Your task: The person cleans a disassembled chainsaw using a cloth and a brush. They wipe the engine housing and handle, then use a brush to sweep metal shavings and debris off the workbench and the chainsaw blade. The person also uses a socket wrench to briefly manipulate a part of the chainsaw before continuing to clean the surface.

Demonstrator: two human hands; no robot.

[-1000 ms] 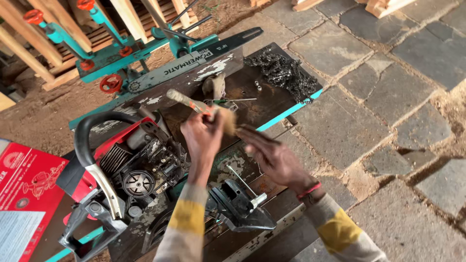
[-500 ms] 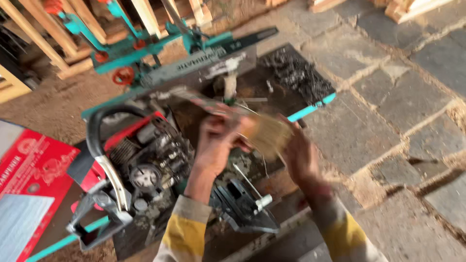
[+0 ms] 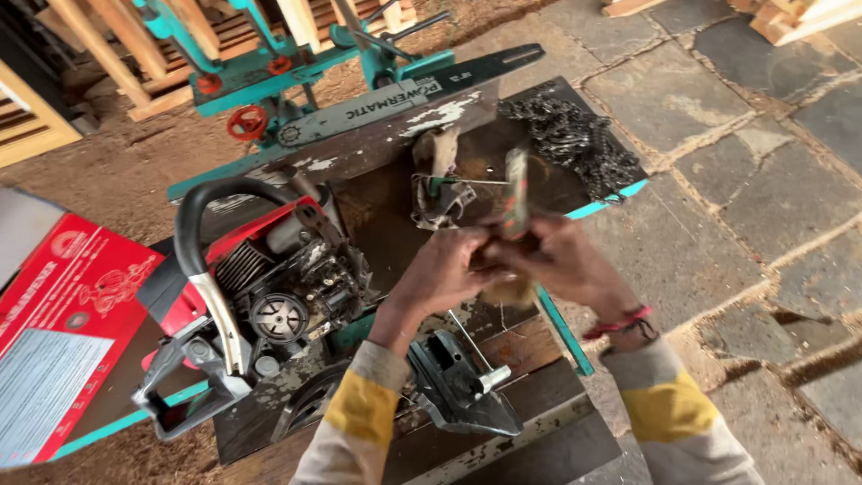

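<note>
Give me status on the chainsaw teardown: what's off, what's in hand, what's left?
Off already: the guide bar and loose chain lie on the dark bench, and a black cover sits near the front edge. In hand: left hand and right hand meet on a brush, blurred. Left: the saw body sits open with its flywheel and cylinder fins bare and nothing refitted.

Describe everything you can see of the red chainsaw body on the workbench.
The chainsaw body lies on the dark workbench, left of both hands and touched by neither. Its casing is red and black plastic, with a black curved handle over the top. The side cover is off, so the metal cooling fins and a round clutch part show. No guide bar is mounted. It looks dirty and oily.
</note>
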